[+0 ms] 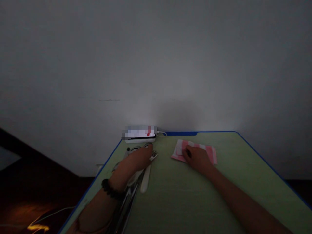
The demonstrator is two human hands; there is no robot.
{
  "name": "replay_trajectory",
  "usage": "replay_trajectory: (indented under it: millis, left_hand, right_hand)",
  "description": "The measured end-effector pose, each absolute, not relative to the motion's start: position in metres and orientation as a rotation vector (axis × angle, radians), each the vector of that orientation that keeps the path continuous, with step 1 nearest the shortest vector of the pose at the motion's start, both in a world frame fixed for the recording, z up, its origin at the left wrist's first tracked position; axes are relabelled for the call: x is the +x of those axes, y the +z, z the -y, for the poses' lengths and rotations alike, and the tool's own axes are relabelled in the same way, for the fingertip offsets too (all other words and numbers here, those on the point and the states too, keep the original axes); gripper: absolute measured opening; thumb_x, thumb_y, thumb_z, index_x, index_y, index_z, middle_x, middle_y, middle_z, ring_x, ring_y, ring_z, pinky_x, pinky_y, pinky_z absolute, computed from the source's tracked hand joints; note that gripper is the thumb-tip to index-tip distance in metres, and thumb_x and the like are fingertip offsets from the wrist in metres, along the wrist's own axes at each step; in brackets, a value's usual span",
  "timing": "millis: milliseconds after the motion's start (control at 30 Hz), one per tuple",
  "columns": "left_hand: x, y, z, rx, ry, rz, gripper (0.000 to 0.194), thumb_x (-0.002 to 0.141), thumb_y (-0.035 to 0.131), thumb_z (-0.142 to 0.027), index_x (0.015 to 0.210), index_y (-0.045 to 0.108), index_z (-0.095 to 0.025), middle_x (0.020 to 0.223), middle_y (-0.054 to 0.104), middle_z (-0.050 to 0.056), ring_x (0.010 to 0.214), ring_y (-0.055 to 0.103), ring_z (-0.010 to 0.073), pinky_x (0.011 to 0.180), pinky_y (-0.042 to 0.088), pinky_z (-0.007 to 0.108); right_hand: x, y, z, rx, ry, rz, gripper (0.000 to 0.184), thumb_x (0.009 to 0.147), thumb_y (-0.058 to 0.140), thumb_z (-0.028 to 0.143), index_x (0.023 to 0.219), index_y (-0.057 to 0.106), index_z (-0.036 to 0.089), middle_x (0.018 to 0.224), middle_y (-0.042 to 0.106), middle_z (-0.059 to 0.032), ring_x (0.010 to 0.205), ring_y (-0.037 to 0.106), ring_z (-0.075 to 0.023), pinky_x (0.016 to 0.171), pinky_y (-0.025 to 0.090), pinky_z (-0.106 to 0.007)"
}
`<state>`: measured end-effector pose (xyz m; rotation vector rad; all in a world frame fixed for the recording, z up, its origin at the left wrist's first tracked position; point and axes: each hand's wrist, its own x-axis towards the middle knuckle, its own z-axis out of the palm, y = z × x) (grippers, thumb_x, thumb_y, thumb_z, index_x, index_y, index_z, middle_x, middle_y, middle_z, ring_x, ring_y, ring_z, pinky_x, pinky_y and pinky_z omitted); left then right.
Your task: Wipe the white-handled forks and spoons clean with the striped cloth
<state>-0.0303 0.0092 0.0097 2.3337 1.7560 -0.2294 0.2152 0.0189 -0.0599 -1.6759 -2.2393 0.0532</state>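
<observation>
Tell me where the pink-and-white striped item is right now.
In the head view, the pink-and-white striped item lies right of centre on the green table, towards its far edge, partly covered by the right hand.

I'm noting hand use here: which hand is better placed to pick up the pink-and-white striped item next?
Probably the right hand: it lies over the striped item. The left hand is farther off, beside a long white object.
</observation>
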Motion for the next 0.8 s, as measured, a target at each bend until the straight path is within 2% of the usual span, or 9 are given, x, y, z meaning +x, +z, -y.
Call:
replay_trajectory:
  millis: [167, 300, 433, 500, 600, 800]
  left_hand:
    - [-0.030, 0.011, -0.016, 2.336, -0.064, -1.761, 0.034, 0.084, 0.036, -0.017, 0.117, 0.039, -0.010, 0.111, 0.060, 0.020, 0.101, 0.059, 0.0266, 0.081, 0.045, 0.035]
    - [-0.021, 0.015, -0.013, 2.364, 0.067, -1.675, 0.041, 0.088, 0.033, -0.021, 0.128, 0.026, -0.012, 0.121, 0.054, 0.017, 0.109, 0.054, 0.0242, 0.087, 0.041, 0.032]
    - [0.000, 0.007, -0.004, 2.350, 0.135, -1.579, 0.048, 0.091, 0.027, -0.025, 0.134, 0.009, -0.017, 0.113, 0.059, 0.012, 0.102, 0.059, 0.0198, 0.082, 0.043, 0.029]
    - [0.008, 0.000, -0.001, 2.334, 0.122, -1.539, 0.047, 0.090, 0.029, -0.023, 0.134, 0.013, -0.018, 0.118, 0.057, 0.012, 0.103, 0.058, 0.0190, 0.083, 0.043, 0.027]
    - [0.008, -0.008, -0.001, 2.299, 0.047, -1.513, 0.039, 0.088, 0.034, -0.022, 0.126, 0.028, -0.017, 0.113, 0.060, 0.014, 0.101, 0.060, 0.0217, 0.081, 0.044, 0.030]
    - [-0.003, -0.008, -0.005, 2.282, -0.015, -1.493, 0.036, 0.086, 0.037, -0.025, 0.121, 0.038, -0.018, 0.115, 0.060, 0.012, 0.103, 0.059, 0.0227, 0.083, 0.044, 0.032]
  right_hand:
    - [0.215, -0.059, -0.019, -1.704, 0.060, 2.239, 0.033, 0.087, 0.034, 0.039, 0.076, 0.058, 0.019, 0.070, 0.064, -0.0044, 0.059, 0.055, -0.0134, 0.052, 0.025, -0.026]
    - [0.215, -0.059, -0.019, -1.706, 0.068, 2.248, 0.032, 0.086, 0.035, 0.039, 0.076, 0.058, 0.019, 0.071, 0.065, -0.0037, 0.059, 0.055, -0.0137, 0.051, 0.026, -0.025]
    - [0.215, -0.061, -0.020, -1.737, 0.044, 2.239, 0.033, 0.087, 0.033, 0.039, 0.076, 0.058, 0.020, 0.071, 0.065, -0.0043, 0.060, 0.056, -0.0144, 0.052, 0.028, -0.026]
    - [0.216, -0.061, -0.021, -1.802, 0.016, 2.196, 0.037, 0.088, 0.030, 0.040, 0.078, 0.058, 0.019, 0.073, 0.065, -0.0057, 0.063, 0.057, -0.0154, 0.054, 0.029, -0.026]
    - [0.219, -0.059, -0.022, -1.899, 0.003, 2.117, 0.042, 0.089, 0.026, 0.044, 0.081, 0.058, 0.018, 0.076, 0.065, -0.0079, 0.069, 0.059, -0.0174, 0.057, 0.032, -0.027]
    - [0.220, -0.054, -0.020, -1.950, -0.022, 2.034, 0.055, 0.080, 0.030, 0.063, 0.094, 0.053, 0.015, 0.086, 0.063, -0.0117, 0.073, 0.059, -0.0214, 0.062, 0.036, -0.030]
